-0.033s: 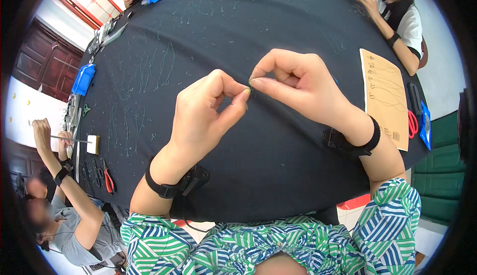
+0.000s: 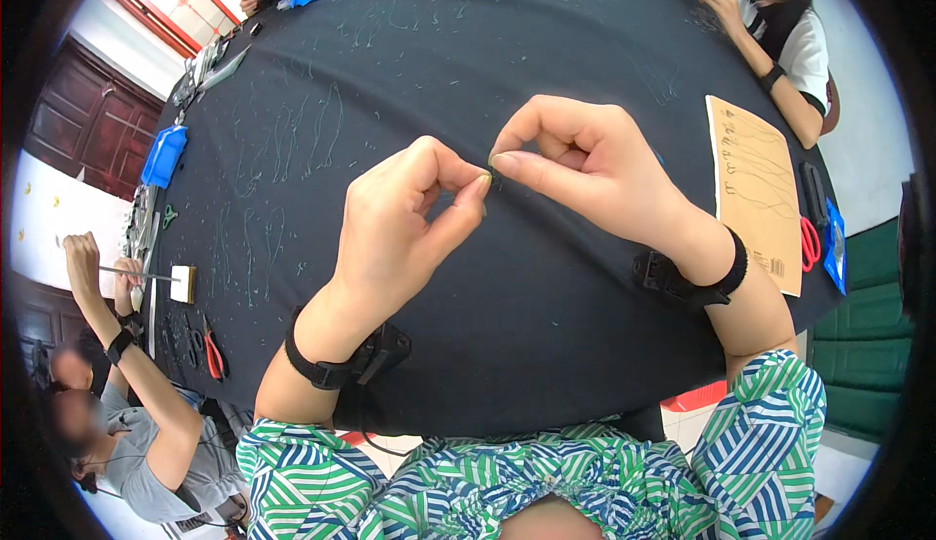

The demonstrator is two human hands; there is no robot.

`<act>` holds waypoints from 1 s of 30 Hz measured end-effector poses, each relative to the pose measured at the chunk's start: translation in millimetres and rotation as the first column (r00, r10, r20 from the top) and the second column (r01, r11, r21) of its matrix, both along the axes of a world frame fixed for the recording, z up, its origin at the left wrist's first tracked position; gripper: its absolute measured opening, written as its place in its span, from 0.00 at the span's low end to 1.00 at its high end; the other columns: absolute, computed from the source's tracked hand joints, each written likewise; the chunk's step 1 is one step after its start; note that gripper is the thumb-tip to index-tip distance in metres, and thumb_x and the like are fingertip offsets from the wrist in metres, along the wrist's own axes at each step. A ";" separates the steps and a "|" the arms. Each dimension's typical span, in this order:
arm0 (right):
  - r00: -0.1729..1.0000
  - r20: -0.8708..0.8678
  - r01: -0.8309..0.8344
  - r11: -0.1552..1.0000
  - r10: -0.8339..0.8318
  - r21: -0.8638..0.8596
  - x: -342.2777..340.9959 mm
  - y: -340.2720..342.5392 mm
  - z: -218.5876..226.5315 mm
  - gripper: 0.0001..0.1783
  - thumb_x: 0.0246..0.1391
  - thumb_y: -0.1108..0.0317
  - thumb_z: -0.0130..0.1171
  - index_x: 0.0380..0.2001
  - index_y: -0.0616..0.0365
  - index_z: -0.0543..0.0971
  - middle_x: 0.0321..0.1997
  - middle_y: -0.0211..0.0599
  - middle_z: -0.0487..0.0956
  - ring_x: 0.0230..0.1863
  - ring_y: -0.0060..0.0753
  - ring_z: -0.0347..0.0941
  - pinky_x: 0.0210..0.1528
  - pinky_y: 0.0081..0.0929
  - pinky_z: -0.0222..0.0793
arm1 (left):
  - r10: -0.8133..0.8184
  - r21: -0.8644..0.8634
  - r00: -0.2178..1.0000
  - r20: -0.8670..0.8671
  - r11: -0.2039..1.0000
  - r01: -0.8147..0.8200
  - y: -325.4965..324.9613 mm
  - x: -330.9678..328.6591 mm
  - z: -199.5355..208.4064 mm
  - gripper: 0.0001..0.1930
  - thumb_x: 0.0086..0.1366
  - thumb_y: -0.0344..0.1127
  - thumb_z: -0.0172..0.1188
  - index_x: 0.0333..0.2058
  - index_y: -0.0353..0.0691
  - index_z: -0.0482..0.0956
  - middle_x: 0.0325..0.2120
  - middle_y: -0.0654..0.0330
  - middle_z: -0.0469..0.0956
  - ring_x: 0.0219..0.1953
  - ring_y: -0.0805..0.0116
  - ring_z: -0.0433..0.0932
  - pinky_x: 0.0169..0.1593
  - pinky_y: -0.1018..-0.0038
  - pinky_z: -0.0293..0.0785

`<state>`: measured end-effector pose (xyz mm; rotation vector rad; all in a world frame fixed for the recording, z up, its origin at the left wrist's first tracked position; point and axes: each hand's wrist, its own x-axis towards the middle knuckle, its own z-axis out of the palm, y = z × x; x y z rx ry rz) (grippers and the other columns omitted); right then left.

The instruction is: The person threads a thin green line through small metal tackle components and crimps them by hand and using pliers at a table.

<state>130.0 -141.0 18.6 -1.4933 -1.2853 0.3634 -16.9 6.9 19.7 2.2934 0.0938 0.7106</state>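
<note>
In the head view, I am working to the left of the tan notebook [image 2: 756,233]. My left hand [image 2: 390,223] is pinching, thumb against index finger, on what seems to be a tiny green thread [image 2: 491,175]. My right hand [image 2: 595,155], the one nearer the notebook, is pinching just beside it, apparently on the same thread, though my fingertips are hiding most of it. I am probably using only the tips because the strand is so fine, and holding it above the dark table [image 2: 585,374] for a better look.

Looped dark lines [image 2: 731,160] are showing on the notebook; I cannot tell whether they are threads. Red-handled scissors [image 2: 810,245], a black tool [image 2: 812,191] and a blue packet [image 2: 835,248] are lying just right of the notebook, likely for easy reach, close to the table's edge. Well left of the notebook, thin threads [image 2: 291,140] are lying apart, perhaps to avoid tangling. Dark cloth [image 2: 536,287] is stretching left of the notebook, giving both hands room.
</note>
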 end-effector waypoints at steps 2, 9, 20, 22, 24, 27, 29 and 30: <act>1.000 -0.008 -0.010 1.000 0.010 -0.013 0.9 -1.6 2.9 0.06 0.54 0.69 0.63 0.33 0.60 0.80 0.14 0.15 0.54 0.17 0.09 0.47 0.21 0.18 0.42 | 0.000 -0.002 1.000 0.019 1.000 0.000 1.0 0.1 -2.3 0.07 0.56 0.24 0.65 0.26 0.36 0.74 0.19 0.64 0.75 0.20 0.79 0.69 0.24 0.80 0.64; 0.998 0.065 -0.007 0.998 0.010 -0.055 0.3 -3.7 6.3 0.06 0.52 0.69 0.65 0.33 0.59 0.82 0.12 0.14 0.52 0.15 0.09 0.44 0.20 0.18 0.40 | 0.002 -0.056 1.000 0.013 0.998 -0.001 0.8 -0.2 0.0 0.05 0.57 0.24 0.64 0.27 0.35 0.75 0.20 0.65 0.77 0.20 0.83 0.68 0.24 0.83 0.63; 0.974 0.218 0.057 0.998 -0.060 0.022 -0.6 -3.2 2.5 0.05 0.49 0.71 0.65 0.31 0.58 0.82 0.11 0.18 0.51 0.14 0.11 0.45 0.19 0.20 0.41 | -0.116 -0.450 0.992 -0.052 0.890 0.080 2.2 -1.0 0.1 0.04 0.64 0.28 0.61 0.32 0.35 0.75 0.21 0.65 0.79 0.19 0.92 0.62 0.23 0.89 0.58; 0.970 0.233 0.060 0.997 -0.068 0.041 -0.3 -2.7 1.7 0.05 0.49 0.71 0.65 0.31 0.57 0.82 0.11 0.19 0.51 0.14 0.11 0.46 0.19 0.20 0.41 | -0.127 -0.486 0.991 -0.045 0.869 0.089 2.1 -1.2 0.4 0.04 0.64 0.28 0.61 0.32 0.35 0.75 0.21 0.65 0.79 0.19 0.92 0.62 0.23 0.89 0.58; 0.963 0.263 0.043 0.998 -0.055 0.050 0.0 -2.3 1.6 0.05 0.49 0.71 0.66 0.31 0.57 0.82 0.11 0.19 0.51 0.14 0.11 0.46 0.19 0.20 0.42 | -0.118 -0.454 0.991 -0.063 0.888 0.076 3.2 -2.2 0.2 0.04 0.64 0.27 0.61 0.32 0.35 0.75 0.21 0.65 0.79 0.20 0.92 0.63 0.23 0.89 0.58; 0.957 0.280 0.063 0.997 -0.075 0.052 0.3 -3.3 2.3 0.06 0.49 0.70 0.66 0.31 0.57 0.81 0.11 0.20 0.51 0.14 0.12 0.46 0.18 0.20 0.42 | -0.089 -0.455 0.994 -0.063 0.889 0.051 1.2 -0.9 1.0 0.04 0.63 0.27 0.61 0.31 0.35 0.75 0.21 0.66 0.78 0.20 0.91 0.64 0.23 0.89 0.58; 0.959 0.272 0.066 0.996 -0.078 0.054 -1.2 -3.7 2.8 0.06 0.49 0.70 0.66 0.32 0.57 0.80 0.11 0.20 0.51 0.14 0.12 0.46 0.18 0.20 0.42 | -0.064 -0.408 0.997 -0.049 0.912 0.038 3.4 -0.3 -2.4 0.04 0.63 0.27 0.61 0.30 0.35 0.74 0.20 0.66 0.78 0.20 0.91 0.64 0.23 0.88 0.58; 0.961 0.263 0.069 0.996 -0.081 0.055 -2.1 -3.9 2.8 0.06 0.50 0.70 0.66 0.32 0.57 0.80 0.11 0.20 0.51 0.14 0.12 0.46 0.18 0.20 0.42 | -0.041 -0.361 0.999 -0.035 0.932 0.026 4.2 -0.4 -3.6 0.04 0.62 0.26 0.61 0.30 0.35 0.74 0.19 0.67 0.78 0.19 0.91 0.64 0.23 0.88 0.57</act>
